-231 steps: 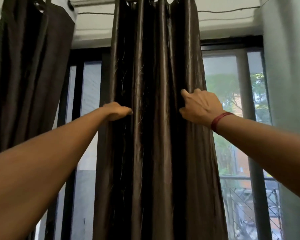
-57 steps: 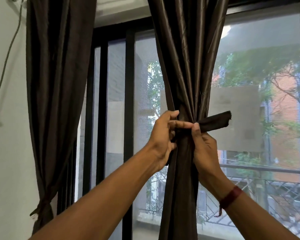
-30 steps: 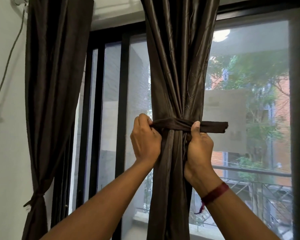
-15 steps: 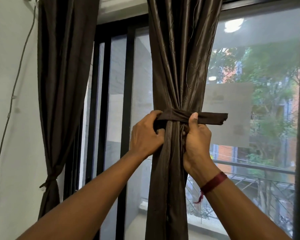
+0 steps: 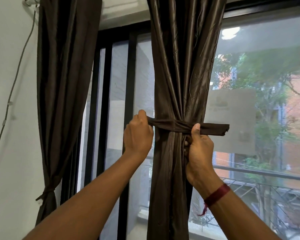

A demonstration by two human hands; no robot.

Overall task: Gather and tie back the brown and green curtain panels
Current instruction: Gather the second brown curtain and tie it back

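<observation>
Fingers (image 5: 142, 116) of both hands grip the tieback (image 5: 173, 125) around the brown curtain (image 5: 180, 75)

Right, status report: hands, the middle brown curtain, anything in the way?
Left hand grips brown fabric tie band at left end; right hand pinches its right side. Band wraps gathered glossy brown curtain panel, no knot visible. No obstruction seen.

Curtain panel (image 5: 180, 75) dk brown, maybe faint stitched pattern; tie-back (image 5: 213, 129) same brown; wristband (image 5: 216, 196) maroon
</observation>
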